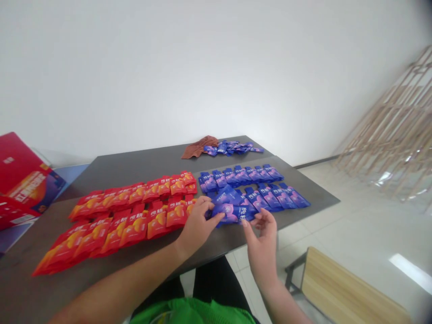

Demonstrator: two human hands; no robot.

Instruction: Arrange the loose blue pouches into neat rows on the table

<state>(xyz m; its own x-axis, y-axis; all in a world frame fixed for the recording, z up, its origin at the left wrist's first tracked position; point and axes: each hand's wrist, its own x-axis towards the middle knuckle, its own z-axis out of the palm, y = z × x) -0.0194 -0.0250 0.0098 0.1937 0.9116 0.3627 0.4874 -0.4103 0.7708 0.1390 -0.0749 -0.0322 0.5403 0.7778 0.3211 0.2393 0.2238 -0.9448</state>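
A blue pouch (pixel 231 213) with pink-purple print and white lettering lies sideways between my hands, near the table's front edge. My left hand (pixel 198 225) pinches its left end between thumb and fingers. At the right end, the thumb and curled fingers of my right hand (pixel 261 238) close on the pouch. Just behind it, another blue pouch (pixel 227 194) lies tilted. Two overlapping rows of similar blue pouches, a back row (pixel 239 174) and a front row (pixel 276 197), spread behind and to the right.
Red pouches (pixel 137 225) with orange print fill two rows on the left. A brown cloth (pixel 199 146) and a loose blue pile (pixel 232 147) lie at the dark table's (pixel 135 159) back. A red box (pixel 23 180) stands left; a wooden stool (pixel 347 288) stands right.
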